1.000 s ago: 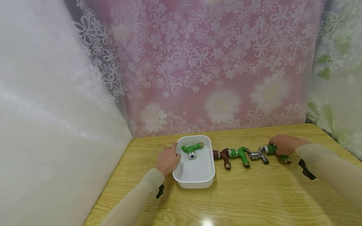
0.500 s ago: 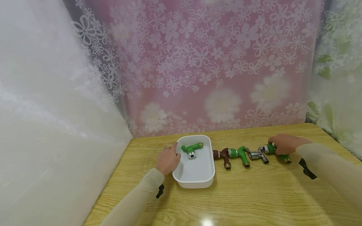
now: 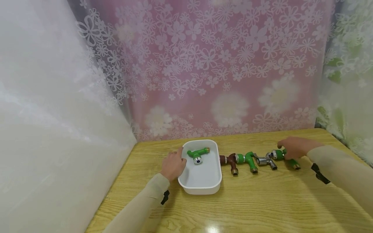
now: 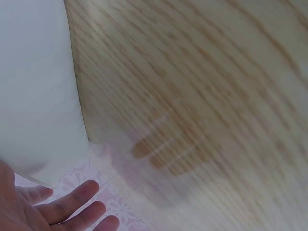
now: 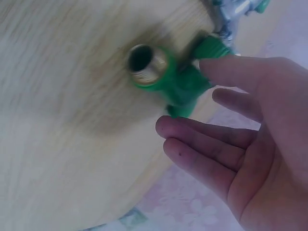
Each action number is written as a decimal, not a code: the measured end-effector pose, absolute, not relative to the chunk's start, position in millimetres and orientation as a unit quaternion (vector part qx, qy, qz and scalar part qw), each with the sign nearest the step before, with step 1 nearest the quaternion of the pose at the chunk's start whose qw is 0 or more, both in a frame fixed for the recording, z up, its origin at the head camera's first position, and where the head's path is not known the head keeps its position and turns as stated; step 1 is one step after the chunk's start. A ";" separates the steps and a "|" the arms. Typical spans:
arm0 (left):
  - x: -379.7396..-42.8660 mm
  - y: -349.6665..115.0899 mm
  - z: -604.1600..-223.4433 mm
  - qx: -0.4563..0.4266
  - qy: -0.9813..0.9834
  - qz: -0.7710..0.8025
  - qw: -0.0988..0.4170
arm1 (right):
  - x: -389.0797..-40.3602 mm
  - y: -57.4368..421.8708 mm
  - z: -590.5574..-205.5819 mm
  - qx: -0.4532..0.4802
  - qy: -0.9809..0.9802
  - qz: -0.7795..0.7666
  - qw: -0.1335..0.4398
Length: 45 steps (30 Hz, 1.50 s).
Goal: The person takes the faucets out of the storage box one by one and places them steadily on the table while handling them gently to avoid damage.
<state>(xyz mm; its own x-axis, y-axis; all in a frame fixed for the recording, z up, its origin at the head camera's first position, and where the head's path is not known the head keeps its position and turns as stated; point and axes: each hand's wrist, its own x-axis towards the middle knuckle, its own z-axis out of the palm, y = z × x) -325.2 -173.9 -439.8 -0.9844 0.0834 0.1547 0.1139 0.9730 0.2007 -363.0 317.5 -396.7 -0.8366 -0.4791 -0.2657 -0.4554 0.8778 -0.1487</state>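
In the head view my left hand [image 3: 174, 164] rests at the left rim of a white plastic tub [image 3: 201, 187]. Its fingers are loosely extended in the left wrist view, beside the tub's outer wall [image 4: 33, 86]. A green tap [image 3: 198, 153] with a brass end lies inside the tub. Far right, my right hand [image 3: 298, 147] is over another green tap [image 3: 292, 163]. The right wrist view shows that tap [image 5: 180, 86] on the table, thumb and fingers spread around it rather than closed; whether the thumb touches it, I cannot tell.
Between tub and right hand, a brown tap [image 3: 232, 163], a green tap [image 3: 249, 160] and a chrome tap [image 3: 265, 160] lie in a row on the wooden table [image 3: 247, 204]. Floral curtains [image 3: 227, 64] stand behind, and a white sheet [image 3: 58, 113] borders the left side.
My right hand has loosened from the rightmost green tap and shifted slightly up and right. The tap stays in place. My left hand has not visibly moved.
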 end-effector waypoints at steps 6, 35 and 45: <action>-325.8 -173.6 -440.5 -0.051 -0.990 -0.106 0.083 | -360.0 296.5 -382.0 -0.266 0.956 -0.003 0.123; -326.6 -174.1 -440.7 -0.036 -0.992 -0.100 0.063 | -363.3 141.6 -345.0 -0.380 0.920 0.029 0.091; -327.8 -174.2 -440.2 -0.035 -0.992 -0.102 0.057 | -372.6 99.9 -344.4 -0.409 0.908 0.024 0.090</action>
<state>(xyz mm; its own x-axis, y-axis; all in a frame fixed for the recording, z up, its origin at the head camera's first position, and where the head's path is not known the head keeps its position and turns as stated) -327.8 -174.2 -440.2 -0.9909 0.0586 0.1208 0.0820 0.9766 0.1987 -372.6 99.9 -344.4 -0.6492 -0.7382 -0.1833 -0.7468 0.6644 -0.0306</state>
